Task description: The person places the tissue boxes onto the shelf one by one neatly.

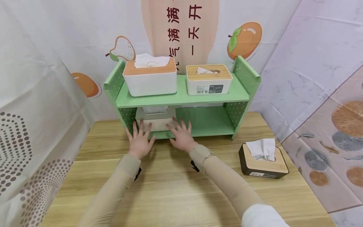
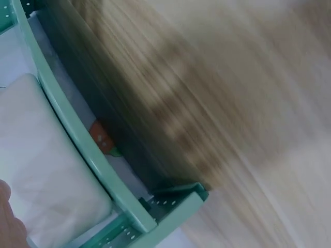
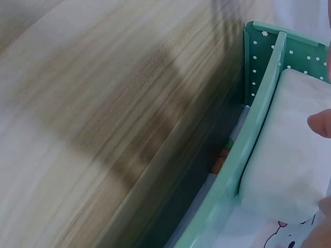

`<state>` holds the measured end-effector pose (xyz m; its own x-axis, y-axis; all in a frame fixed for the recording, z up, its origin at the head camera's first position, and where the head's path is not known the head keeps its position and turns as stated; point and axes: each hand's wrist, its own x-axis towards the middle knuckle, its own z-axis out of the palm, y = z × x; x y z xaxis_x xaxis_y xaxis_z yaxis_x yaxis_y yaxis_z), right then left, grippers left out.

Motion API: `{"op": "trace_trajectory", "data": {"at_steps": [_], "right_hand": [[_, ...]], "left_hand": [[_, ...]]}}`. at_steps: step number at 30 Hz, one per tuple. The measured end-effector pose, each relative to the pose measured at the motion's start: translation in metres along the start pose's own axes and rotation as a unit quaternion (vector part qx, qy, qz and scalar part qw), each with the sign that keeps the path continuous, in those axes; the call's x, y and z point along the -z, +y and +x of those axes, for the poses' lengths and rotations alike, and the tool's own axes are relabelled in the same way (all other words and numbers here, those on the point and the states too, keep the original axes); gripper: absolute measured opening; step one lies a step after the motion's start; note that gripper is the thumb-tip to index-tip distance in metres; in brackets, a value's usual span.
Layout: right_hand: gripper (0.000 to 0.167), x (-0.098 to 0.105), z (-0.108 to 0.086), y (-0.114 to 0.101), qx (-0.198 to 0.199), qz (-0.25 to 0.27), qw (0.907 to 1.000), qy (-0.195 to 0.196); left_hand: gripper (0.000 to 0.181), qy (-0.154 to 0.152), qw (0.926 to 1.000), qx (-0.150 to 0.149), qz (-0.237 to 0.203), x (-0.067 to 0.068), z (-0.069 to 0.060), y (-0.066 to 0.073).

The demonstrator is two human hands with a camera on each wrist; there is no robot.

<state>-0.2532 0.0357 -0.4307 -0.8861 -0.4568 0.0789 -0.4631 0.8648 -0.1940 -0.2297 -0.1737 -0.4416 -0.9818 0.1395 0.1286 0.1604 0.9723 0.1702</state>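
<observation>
A tissue box with a grey-green top and pale front [image 1: 157, 125] stands at the left of the green shelf's lower level [image 1: 210, 121]. My left hand [image 1: 139, 142], fingers spread, is at its front left; my right hand [image 1: 181, 135], also spread, is at its front right corner. Neither hand curls round the box, and whether the fingertips touch it I cannot tell. The left wrist view shows the pale box [image 2: 46, 170] with part of my left hand [image 2: 9, 222] at the edge. In the right wrist view, fingertips of my right hand [image 3: 321, 123] lie over the box [image 3: 289, 150].
On the upper level stand a large white tissue box with a brown top [image 1: 153, 82] and a smaller one with a bamboo top [image 1: 208, 85]. A black tissue box with a wooden top [image 1: 263, 165] sits on the table [image 1: 175, 189] at the right.
</observation>
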Motion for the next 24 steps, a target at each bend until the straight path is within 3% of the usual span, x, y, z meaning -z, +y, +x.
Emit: {"op": "trace_trajectory", "data": {"at_steps": [9, 16, 24], "right_hand": [[0.059, -0.008, -0.019, 0.015, 0.030, 0.030, 0.9970, 0.065], [0.059, -0.019, -0.048, 0.030, 0.020, 0.088, 0.9925, 0.083], [0.054, -0.034, -0.081, 0.052, 0.003, 0.144, 0.9831, 0.112]], "left_hand": [[0.064, 0.018, 0.9987, -0.028, -0.038, -0.013, -0.021, 0.017], [0.064, 0.015, 0.9970, -0.028, -0.070, -0.032, -0.042, 0.029], [0.064, 0.015, 0.9941, -0.042, -0.099, -0.047, -0.052, 0.053]]}}
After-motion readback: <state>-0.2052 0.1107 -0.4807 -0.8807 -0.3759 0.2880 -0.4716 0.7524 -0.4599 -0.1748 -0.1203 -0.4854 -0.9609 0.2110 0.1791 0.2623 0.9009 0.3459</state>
